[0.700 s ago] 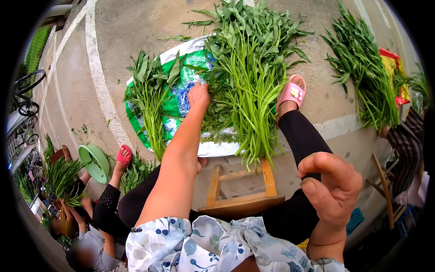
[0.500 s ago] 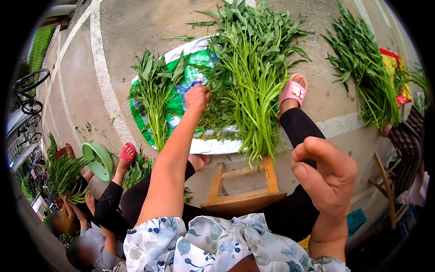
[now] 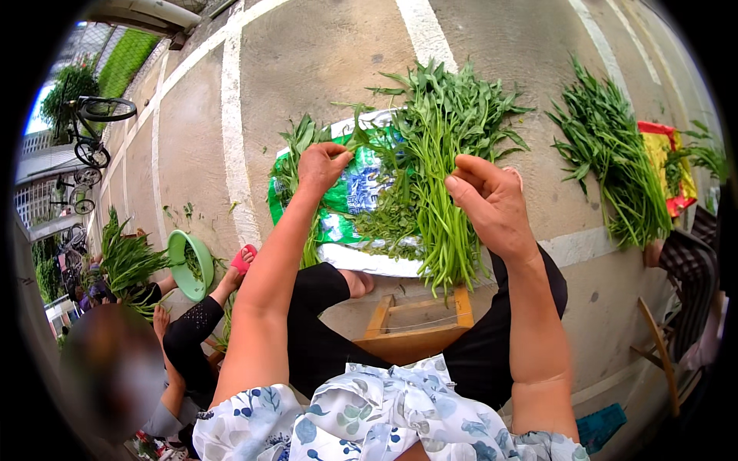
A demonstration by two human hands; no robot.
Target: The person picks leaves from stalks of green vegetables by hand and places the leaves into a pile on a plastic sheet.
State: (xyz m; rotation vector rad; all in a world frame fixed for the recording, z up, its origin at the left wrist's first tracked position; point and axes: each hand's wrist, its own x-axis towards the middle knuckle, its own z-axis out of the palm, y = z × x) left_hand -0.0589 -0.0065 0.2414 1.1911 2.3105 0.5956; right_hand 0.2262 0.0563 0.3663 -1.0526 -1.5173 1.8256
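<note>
My left hand (image 3: 323, 166) is closed in a pinch over the green and white plastic sheet (image 3: 335, 228). A leafy sprig (image 3: 358, 138) shows at its fingertips. My right hand (image 3: 493, 203) hovers at the right side of a large pile of water spinach (image 3: 442, 177). Its fingers are bent and the thumb stands apart, with nothing visible between them. The pile lies on the sheet, leaves away from me and pale stems toward me. Loose trimmed leaves (image 3: 384, 229) cover the middle of the sheet. A smaller bunch (image 3: 306, 137) at the left is partly hidden by my left arm.
A low wooden stool (image 3: 415, 342) stands between my legs. At left, a person with pink sandals (image 3: 243, 260) sits by a green basin (image 3: 190, 265) and more greens (image 3: 123, 257). To the right lie another heap (image 3: 615, 150), a red-yellow bag (image 3: 667, 165) and a seated person's checked trousers (image 3: 684, 261).
My right hand has moved from near my lap up and left to the large pile. My left hand has lifted off the sheet's middle, with a leafy sprig now at its fingertips. The view has shifted.
</note>
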